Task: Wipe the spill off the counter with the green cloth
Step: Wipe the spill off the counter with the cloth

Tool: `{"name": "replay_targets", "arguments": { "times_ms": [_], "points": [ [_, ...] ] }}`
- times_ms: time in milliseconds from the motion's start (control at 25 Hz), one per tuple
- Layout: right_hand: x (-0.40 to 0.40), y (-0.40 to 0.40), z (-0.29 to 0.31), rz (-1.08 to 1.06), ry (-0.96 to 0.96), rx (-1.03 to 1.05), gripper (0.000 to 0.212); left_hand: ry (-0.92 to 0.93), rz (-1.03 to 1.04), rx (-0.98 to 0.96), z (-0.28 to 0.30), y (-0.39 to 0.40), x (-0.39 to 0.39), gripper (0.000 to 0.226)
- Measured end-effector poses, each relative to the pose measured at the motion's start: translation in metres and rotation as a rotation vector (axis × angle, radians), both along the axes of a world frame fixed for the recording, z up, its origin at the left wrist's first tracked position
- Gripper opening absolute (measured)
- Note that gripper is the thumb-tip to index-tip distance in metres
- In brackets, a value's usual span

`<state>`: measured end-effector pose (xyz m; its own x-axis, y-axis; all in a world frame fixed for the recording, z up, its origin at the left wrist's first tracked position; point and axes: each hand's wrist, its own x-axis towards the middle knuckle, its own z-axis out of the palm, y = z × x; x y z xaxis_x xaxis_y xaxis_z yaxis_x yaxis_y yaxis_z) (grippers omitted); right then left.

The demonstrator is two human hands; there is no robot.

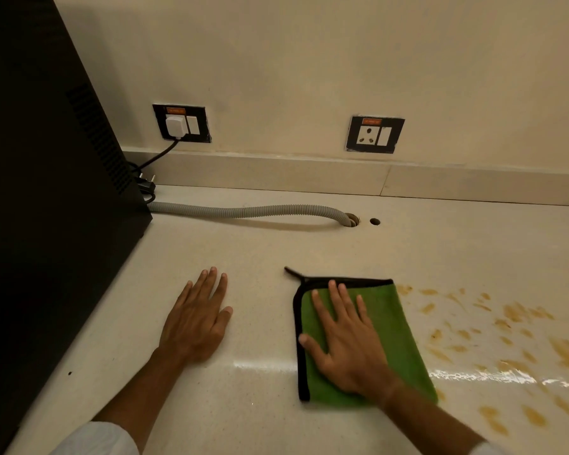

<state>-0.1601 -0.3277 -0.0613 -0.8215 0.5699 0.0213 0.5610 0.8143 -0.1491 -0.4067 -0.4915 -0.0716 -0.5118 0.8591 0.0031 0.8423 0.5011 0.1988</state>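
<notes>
A folded green cloth (396, 326) with a black border lies flat on the pale counter (260, 254). My right hand (345, 339) rests palm down on top of it, fingers spread and pressing it to the surface. Brown-orange smears of the spill (513, 333) spread over the counter just right of the cloth, reaching the frame's right edge. My left hand (197, 320) lies flat on the bare counter to the left of the cloth, fingers apart, holding nothing.
A tall black appliance (46, 192) fills the left side. A grey ribbed hose (243, 211) runs from it along the back into a counter hole (352, 221). Two wall sockets (374, 134) sit above the backsplash; the left socket (181, 123) has a plug in it.
</notes>
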Motion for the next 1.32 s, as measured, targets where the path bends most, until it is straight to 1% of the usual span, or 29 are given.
{"name": "replay_targets", "arguments": {
  "times_ms": [80, 160, 240, 320, 400, 440, 520, 640, 720, 800, 880, 1040, 1120, 1200, 1320],
  "points": [
    [-0.024, 0.023, 0.005, -0.094, -0.045, -0.008, 0.086, -0.003, 0.000, 0.006, 0.000, 0.003, -0.002, 0.068],
    [-0.041, 0.029, 0.009, -0.102, -0.068, -0.018, 0.086, -0.009, 0.006, 0.011, 0.000, 0.006, -0.004, 0.068],
    [-0.040, 0.020, 0.005, 0.002, -0.050, -0.017, 0.084, -0.021, 0.016, 0.013, -0.001, 0.004, -0.008, 0.068],
    [0.006, 0.000, -0.002, 0.137, -0.004, -0.010, 0.081, -0.020, -0.013, -0.002, 0.000, 0.003, 0.011, 0.068],
    [0.033, -0.017, -0.012, 0.185, 0.045, -0.003, 0.079, -0.023, 0.009, 0.001, -0.001, -0.001, 0.007, 0.069],
    [0.044, -0.016, -0.014, 0.151, 0.058, 0.007, 0.079, -0.017, 0.014, -0.003, 0.000, -0.001, 0.004, 0.069],
    [0.052, 0.005, -0.009, -0.003, 0.039, 0.008, 0.082, -0.011, 0.012, 0.001, 0.002, 0.001, 0.000, 0.069],
    [0.039, 0.045, 0.002, -0.233, -0.039, -0.007, 0.092, -0.012, 0.004, -0.020, 0.005, 0.003, 0.000, 0.070],
    [0.020, 0.062, 0.006, -0.306, -0.064, -0.041, 0.094, -0.016, 0.012, -0.031, 0.006, 0.003, 0.004, 0.071],
    [0.007, 0.067, 0.009, -0.330, -0.077, -0.054, 0.092, -0.020, 0.023, -0.035, 0.009, 0.004, 0.006, 0.071],
    [0.009, 0.063, 0.009, -0.291, -0.089, -0.047, 0.090, -0.029, 0.020, -0.066, 0.012, 0.005, 0.007, 0.072],
    [0.059, 0.027, 0.001, -0.036, -0.022, -0.003, 0.086, -0.037, 0.024, -0.092, 0.011, 0.005, 0.006, 0.073],
    [0.093, 0.016, -0.007, 0.021, 0.011, 0.014, 0.083, -0.035, 0.022, -0.093, 0.009, 0.005, 0.004, 0.073],
    [0.111, 0.030, -0.007, -0.057, -0.009, 0.018, 0.083, -0.042, 0.021, -0.092, 0.008, 0.006, 0.002, 0.073],
    [0.095, 0.067, 0.003, -0.292, -0.062, -0.009, 0.087, -0.063, 0.047, -0.092, 0.012, 0.009, 0.006, 0.075]
  ]
}}
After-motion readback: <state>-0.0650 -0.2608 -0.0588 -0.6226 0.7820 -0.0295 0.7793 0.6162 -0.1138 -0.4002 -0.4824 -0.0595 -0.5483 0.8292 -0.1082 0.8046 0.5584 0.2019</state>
